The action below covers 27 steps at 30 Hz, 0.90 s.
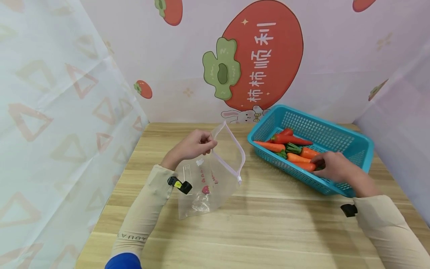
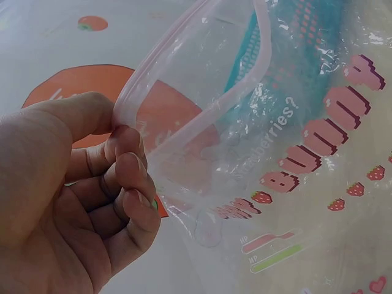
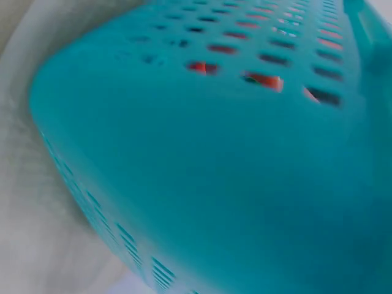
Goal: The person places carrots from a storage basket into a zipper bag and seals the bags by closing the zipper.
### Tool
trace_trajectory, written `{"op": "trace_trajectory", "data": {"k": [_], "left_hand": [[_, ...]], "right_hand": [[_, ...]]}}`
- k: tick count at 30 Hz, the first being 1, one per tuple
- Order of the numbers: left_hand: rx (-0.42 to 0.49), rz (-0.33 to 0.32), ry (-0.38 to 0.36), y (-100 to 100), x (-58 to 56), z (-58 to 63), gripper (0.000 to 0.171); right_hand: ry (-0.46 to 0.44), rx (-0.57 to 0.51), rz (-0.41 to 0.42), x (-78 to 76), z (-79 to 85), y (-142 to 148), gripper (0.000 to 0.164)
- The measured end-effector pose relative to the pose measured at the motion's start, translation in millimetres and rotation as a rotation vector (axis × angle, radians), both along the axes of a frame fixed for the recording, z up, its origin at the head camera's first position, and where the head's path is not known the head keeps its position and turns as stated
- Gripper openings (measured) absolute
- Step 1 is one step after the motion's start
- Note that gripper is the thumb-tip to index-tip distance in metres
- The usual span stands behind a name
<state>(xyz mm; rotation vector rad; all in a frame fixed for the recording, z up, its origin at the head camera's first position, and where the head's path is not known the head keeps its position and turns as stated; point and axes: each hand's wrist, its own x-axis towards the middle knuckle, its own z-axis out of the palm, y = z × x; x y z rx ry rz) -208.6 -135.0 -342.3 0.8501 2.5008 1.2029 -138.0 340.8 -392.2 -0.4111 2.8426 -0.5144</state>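
My left hand (image 1: 198,144) pinches the rim of a clear zip bag (image 1: 215,186) between thumb and fingers. The bag hangs with its pink-edged mouth spread, its slider at the lower corner. Up close in the left wrist view, my left hand (image 2: 92,190) grips the edge of the bag (image 2: 202,208), which bears pink "BUNNY" print. Inside a blue basket (image 1: 364,149), my right hand (image 1: 336,168) pinches the end of an orange carrot (image 1: 305,166). Only the outer wall of the basket (image 3: 202,159) shows in the right wrist view, which hides that hand.
Beside the held carrot lie other carrots (image 1: 268,146) and red chili peppers (image 1: 292,139) at the basket's left end. Everything is on a wooden table (image 1: 268,231). A printed cloth backdrop (image 1: 322,67) stands behind it, with side curtains (image 1: 67,123).
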Motion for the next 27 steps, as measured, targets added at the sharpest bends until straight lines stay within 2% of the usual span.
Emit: {"op": "trace_trajectory", "data": {"k": [7,19,27], "left_hand": [[0.003,-0.001,0.003,-1,0.1,1.1,0.024],[-0.029,0.001,0.022,-1,0.5,7.4,0.023],[-0.041,0.005,0.035,0,0.0,14.7,0.024]], "right_hand": [[0.044,0.029,0.006,2.7,20.4,6,0.048],[0.103,0.110,0.030,-0.1,63.7,15,0.042],[0.199,0.113,0.078,-6.5,88.7,5,0.037]]}}
